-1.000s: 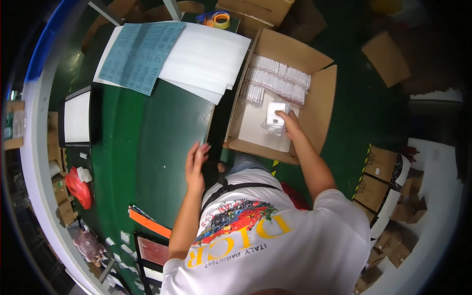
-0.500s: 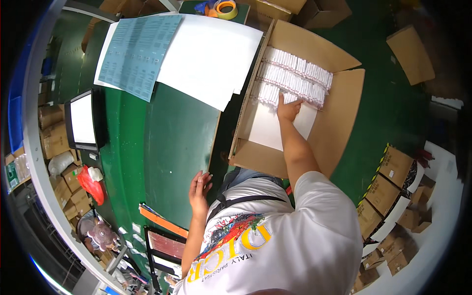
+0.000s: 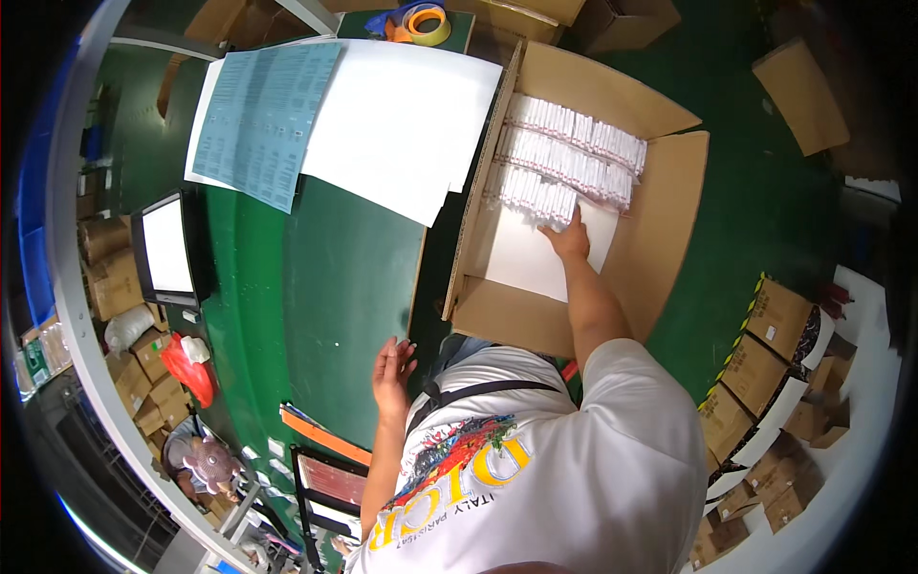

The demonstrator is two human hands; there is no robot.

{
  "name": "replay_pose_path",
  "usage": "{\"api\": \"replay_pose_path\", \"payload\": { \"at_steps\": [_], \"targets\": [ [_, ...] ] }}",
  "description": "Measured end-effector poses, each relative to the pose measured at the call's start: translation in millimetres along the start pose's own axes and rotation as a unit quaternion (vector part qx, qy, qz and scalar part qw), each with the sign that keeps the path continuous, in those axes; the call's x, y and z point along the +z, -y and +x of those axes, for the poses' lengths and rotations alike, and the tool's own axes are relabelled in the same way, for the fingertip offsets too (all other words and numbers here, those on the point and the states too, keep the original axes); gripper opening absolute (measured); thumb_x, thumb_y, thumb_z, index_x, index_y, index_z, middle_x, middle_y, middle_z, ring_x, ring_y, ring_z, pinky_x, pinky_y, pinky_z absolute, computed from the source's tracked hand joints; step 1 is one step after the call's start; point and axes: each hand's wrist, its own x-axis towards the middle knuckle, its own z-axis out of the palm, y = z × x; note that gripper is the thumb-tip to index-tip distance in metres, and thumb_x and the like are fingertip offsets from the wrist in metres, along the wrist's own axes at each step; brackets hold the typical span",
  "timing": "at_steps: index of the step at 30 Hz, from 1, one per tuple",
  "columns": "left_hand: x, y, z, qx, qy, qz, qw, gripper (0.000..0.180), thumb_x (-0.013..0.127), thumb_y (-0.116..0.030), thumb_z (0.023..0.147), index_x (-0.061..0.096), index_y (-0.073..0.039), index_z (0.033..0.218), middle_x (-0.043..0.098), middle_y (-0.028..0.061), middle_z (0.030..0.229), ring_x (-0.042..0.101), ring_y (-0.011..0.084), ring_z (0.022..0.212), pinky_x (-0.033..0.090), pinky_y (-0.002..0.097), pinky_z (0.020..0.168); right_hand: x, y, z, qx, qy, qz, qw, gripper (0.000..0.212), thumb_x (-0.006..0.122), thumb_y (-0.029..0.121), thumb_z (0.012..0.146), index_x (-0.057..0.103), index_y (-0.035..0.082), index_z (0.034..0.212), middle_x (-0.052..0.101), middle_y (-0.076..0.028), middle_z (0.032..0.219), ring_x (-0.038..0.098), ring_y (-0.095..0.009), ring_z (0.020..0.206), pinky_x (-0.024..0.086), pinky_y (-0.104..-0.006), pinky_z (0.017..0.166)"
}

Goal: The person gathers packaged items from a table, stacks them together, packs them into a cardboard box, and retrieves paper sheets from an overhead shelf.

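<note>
Inside an open cardboard box, slim white packets with reddish marks stand on edge in three rows. The nearest row stops short of the box's right side. At that row's right end is my right hand, its thumb and fingers apart and its fingertips touching or very close to the last packets. I see nothing held in it. A white sheet covers the box bottom below this hand. My left hand hangs empty by the green table's right edge, its fingers loosely extended.
White sheets and a printed teal sheet lie on the table's far part, with tape rolls beyond. A screen and a red bag are at left. Stacked cartons stand at right.
My right hand has shifted slightly right and toward me, and its thumb and fingers are now spread at the row's end. The left hand has barely moved.
</note>
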Motion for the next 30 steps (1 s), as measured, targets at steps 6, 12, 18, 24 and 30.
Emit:
{"api": "replay_pose_path", "payload": {
  "at_steps": [6,12,18,24,30],
  "targets": [
    [-2.7,0.7,-1.3,-0.004,0.005,0.023,1.0,0.055,0.059,-0.04,0.097,0.048,-0.006,0.139,0.057,0.0144,0.132,0.055,0.0253,0.121,0.044,0.0407,0.099,10.2,-13.3,44.0,0.027,0.042,-0.006,0.999,0.109,0.085,0.045,0.066,0.025,0.005,0.148,0.064,-0.025,0.118,0.065,-0.042,0.103,0.054,-0.0454,0.087],
    [-2.0,-0.9,-5.1,-0.008,-0.006,0.017,1.0,0.055,0.059,-0.039,0.098,0.047,-0.005,0.139,0.056,0.0157,0.134,0.055,0.0258,0.122,0.043,0.0405,0.1,9.0,-6.0,9.8,0.007,0.013,0.092,0.996,0.118,0.088,0.04,0.064,0.017,-0.002,0.149,0.063,-0.026,0.12,0.064,-0.041,0.106,0.053,-0.0435,0.092],
    [-3.1,1.8,-6.1,-0.008,-0.006,-0.004,1.0,0.054,0.059,-0.038,0.097,0.047,-0.004,0.139,0.056,0.0161,0.134,0.056,0.0257,0.122,0.044,0.0405,0.1,37.3,3.9,1.0,-0.029,-0.156,0.066,0.985,0.124,0.089,0.04,0.063,0.012,-0.001,0.152,0.054,-0.028,0.132,0.056,-0.04,0.119,0.047,-0.0431,0.101],
    [-8.5,4.6,-8.1,-0.004,-0.013,-0.006,1.0,0.054,0.058,-0.038,0.098,0.048,-0.004,0.138,0.057,0.0157,0.133,0.056,0.0257,0.122,0.044,0.0407,0.1,30.1,19.4,7.8,0.114,-0.076,0.067,0.988,0.123,0.087,0.039,0.065,0.01,-0.001,0.152,0.053,-0.029,0.133,0.056,-0.041,0.119,0.047,-0.0436,0.101],
    [-15.2,9.3,-7.6,-0.014,-0.007,-0.051,0.999,0.054,0.057,-0.036,0.098,0.046,-0.003,0.139,0.057,0.0157,0.132,0.055,0.0266,0.122,0.041,0.0411,0.103,27.9,2.7,2.3,0.094,-0.045,0.09,0.99,0.129,0.086,0.046,0.066,0.005,-0.005,0.152,0.057,-0.028,0.128,0.06,-0.041,0.114,0.05,-0.0435,0.097]
  ]
}}
